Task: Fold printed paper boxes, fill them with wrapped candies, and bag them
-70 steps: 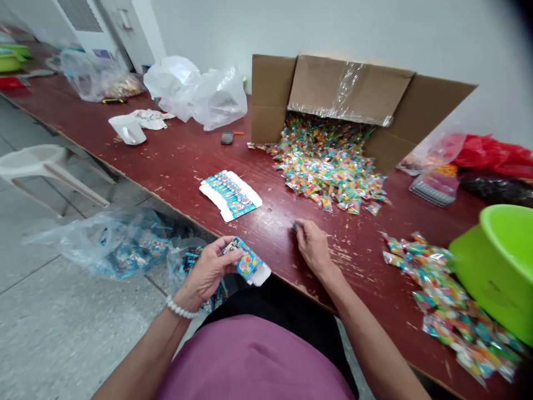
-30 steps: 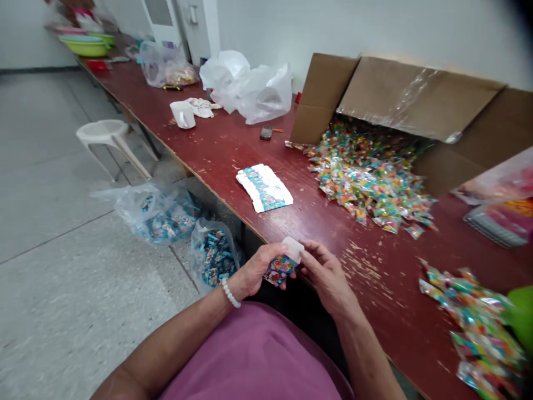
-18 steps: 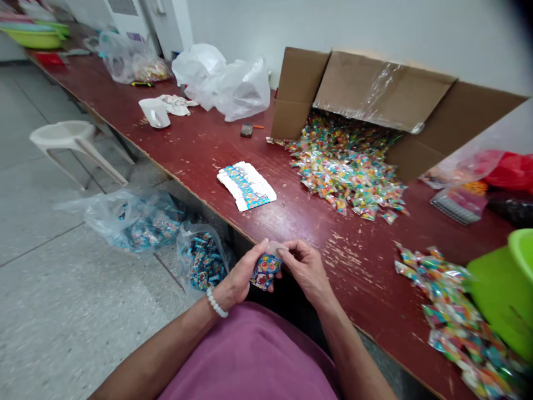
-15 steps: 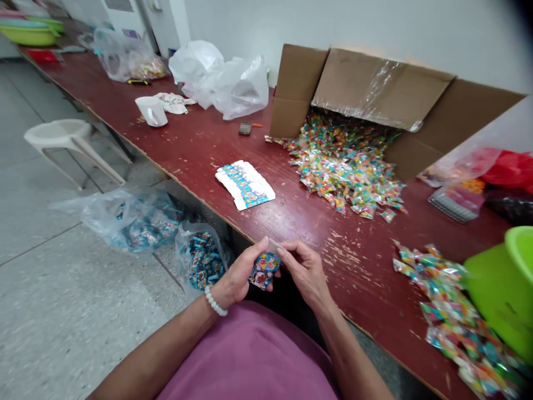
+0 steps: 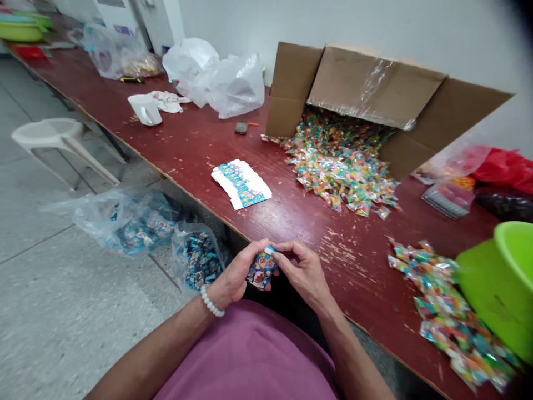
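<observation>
A small printed carton [image 5: 260, 272], blue with colourful pictures, is held just off the table's front edge. My left hand [image 5: 235, 276], with a pale bead bracelet at the wrist, is wrapped round its left side and underside. The thumb and fingers of my right hand [image 5: 303, 272] pinch a white flap at the carton's top end. What lies inside the carton is hidden. On the table beyond my hands rests a pile of flat, unfolded cartons [image 5: 241, 183] in white and blue.
Wrapped sweets [image 5: 341, 166] spill from a tipped cardboard box [image 5: 375, 83]. More sweets [image 5: 449, 311] lie by a green tub [image 5: 495, 283] at right. Plastic bags of blue cartons [image 5: 202, 261] stand on the floor, near a white stool [image 5: 50, 133]. A white mug [image 5: 144, 109] sits farther back.
The flap at the carton's top has been bent down, and more of the printed face shows. My right fingers have shifted slightly along that end. The view has moved a little.
</observation>
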`<state>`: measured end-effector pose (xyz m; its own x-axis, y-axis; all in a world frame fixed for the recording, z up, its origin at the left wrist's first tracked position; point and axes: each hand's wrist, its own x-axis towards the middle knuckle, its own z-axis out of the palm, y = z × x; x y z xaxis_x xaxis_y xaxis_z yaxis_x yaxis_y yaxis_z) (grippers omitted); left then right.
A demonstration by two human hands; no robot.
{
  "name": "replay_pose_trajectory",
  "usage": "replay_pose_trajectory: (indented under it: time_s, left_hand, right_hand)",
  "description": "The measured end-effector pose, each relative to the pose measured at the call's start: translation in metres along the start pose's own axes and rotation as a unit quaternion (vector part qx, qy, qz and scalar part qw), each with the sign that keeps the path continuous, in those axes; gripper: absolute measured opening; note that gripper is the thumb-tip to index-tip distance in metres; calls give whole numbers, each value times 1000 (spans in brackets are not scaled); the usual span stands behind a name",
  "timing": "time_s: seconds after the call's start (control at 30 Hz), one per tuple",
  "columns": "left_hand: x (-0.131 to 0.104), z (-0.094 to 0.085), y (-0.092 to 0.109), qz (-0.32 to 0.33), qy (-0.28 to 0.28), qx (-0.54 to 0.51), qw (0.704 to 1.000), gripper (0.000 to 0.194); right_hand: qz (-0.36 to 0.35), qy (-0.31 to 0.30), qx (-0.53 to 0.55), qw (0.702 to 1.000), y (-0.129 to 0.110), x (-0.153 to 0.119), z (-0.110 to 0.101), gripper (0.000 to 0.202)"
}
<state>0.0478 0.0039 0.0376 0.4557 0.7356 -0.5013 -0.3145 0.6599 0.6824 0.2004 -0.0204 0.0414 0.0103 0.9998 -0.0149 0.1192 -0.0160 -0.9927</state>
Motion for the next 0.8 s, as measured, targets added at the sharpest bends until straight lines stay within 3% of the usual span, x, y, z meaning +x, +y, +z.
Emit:
replay_pose_trajectory:
  time_s: [0.07,0.2,0.53,0.6,0.73,0.8]
  left_hand:
    - [0,1,-1,0,-8,16,1000,50]
    - [3,-1,-1,10,0,76,997,69]
    - [7,-8,0,17,26,178,984,69]
    - [9,-9,2,12,29,153,988,60]
    - [11,-11,5,-41,22,0,999,31]
    - [10,-10,3,-60,12,-38,997,29]
  right_hand:
    - [10,-7,-21,1000,-1,2,0,21]
    - [62,-38,51,996,2,9,-3,24]
    - [69,-22,65,995,11,9,0,23]
    - [39,-30,30,998,10,6,0,21]
    - [-84,-27,-36,995,14,-4,6,16]
    - [-125,-13,-57,990,20,-8,11,18]
